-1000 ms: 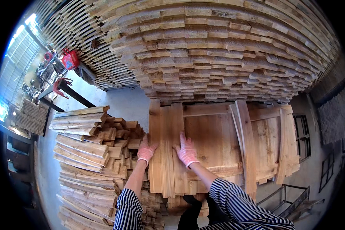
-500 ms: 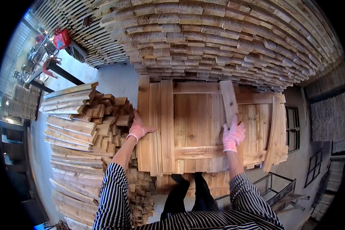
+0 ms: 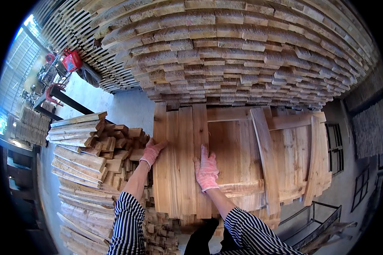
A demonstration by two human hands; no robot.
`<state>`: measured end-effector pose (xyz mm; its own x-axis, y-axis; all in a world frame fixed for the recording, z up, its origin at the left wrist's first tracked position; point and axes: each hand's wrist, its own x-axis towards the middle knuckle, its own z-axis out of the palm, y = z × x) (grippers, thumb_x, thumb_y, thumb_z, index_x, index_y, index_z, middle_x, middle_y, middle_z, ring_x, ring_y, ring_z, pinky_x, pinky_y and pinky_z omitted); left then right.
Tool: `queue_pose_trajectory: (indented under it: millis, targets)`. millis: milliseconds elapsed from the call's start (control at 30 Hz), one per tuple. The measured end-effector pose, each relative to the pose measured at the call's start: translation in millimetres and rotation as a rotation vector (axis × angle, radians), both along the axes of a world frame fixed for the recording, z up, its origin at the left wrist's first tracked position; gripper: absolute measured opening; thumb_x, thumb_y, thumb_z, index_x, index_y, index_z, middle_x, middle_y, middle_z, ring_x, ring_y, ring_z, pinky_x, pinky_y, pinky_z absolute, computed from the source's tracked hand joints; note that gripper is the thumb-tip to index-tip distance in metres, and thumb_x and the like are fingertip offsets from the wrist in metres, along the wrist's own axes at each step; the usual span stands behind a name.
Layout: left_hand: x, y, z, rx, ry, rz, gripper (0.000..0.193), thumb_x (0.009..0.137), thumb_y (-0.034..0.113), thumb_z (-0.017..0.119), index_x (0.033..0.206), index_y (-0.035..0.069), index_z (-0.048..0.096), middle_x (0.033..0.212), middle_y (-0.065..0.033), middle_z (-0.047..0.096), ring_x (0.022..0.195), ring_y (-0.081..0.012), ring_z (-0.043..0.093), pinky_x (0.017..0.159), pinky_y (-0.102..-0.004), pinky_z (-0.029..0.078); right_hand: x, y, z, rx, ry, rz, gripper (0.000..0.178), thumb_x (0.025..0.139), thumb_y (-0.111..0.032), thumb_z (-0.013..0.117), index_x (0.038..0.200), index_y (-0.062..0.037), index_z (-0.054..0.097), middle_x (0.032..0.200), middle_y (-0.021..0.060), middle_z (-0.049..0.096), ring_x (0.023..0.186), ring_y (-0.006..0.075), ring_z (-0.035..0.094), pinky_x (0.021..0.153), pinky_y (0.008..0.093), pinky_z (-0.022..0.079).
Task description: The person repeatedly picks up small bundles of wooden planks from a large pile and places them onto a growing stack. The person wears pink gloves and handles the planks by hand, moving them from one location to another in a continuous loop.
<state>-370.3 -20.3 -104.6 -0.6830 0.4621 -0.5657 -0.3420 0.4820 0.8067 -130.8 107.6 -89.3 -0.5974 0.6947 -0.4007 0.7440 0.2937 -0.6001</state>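
Several light wooden boards [image 3: 172, 178] lie upright in the view, side by side, on the left part of a wide wooden stack in front of me. My left hand [image 3: 152, 151], in a pink-and-white glove, rests against the stack's left edge with thumb and fingers apart. My right hand [image 3: 207, 170], gloved the same way, lies on the rightmost board [image 3: 200, 123] of that row, fingers stretched along it. Farther right, a loose board [image 3: 264, 157] lies tilted across the crosspieces, and another narrow board [image 3: 313, 159] leans near the right end.
A tall pile of rough-ended timber [image 3: 242, 55] closes off the far side. Cut planks [image 3: 78, 163] are stacked at my left. A dark metal frame [image 3: 315, 221] stands low at the right. A red object [image 3: 72, 60] sits at the far left.
My right hand has moved left from the tilted board to the row. One more board now lies beside the row. My left hand stays at the left edge; the view has shifted.
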Motion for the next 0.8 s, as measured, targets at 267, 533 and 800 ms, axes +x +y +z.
queue_pose_trajectory:
  millis: [267,533,800]
  targets:
    - [-12.4,-3.8,-8.7,-0.103,0.387,-0.29,0.065,0.085,0.033,0.082,0.133,-0.002,0.055,0.121,-0.0136,0.069,0.107,-0.0221,0.067,0.092,-0.0334,0.053,-12.9,0.9,-3.4,0.011,-0.036,-0.028,0.077,0.098,-0.048,0.054,0.163,-0.0251,0.02,0.152,0.0319,0.036,0.132,0.0466,0.05,0.103,0.0532,0.048]
    - [-21.6,0.3,-3.6,-0.071,0.013,-0.117,0.054,0.087,0.022,0.082,0.131,0.0,0.059,0.122,-0.0088,0.069,0.106,-0.0192,0.067,0.09,-0.0327,0.055,45.9,52.6,15.8,0.408,-0.02,0.069,0.086,0.09,-0.05,0.067,0.161,-0.0235,0.027,0.149,0.0314,0.041,0.131,0.0461,0.051,0.105,0.0517,0.046]
    - [-23.6,3.9,-2.0,-0.051,-0.027,-0.105,0.057,0.088,0.021,0.081,0.136,0.0,0.057,0.127,-0.0105,0.067,0.113,-0.0225,0.065,0.095,-0.0365,0.055,162.7,145.2,28.4,0.381,-0.255,-0.187,0.07,0.089,-0.051,0.069,0.151,-0.0359,0.043,0.123,0.0227,0.059,0.115,0.0391,0.06,0.092,0.0511,0.05]
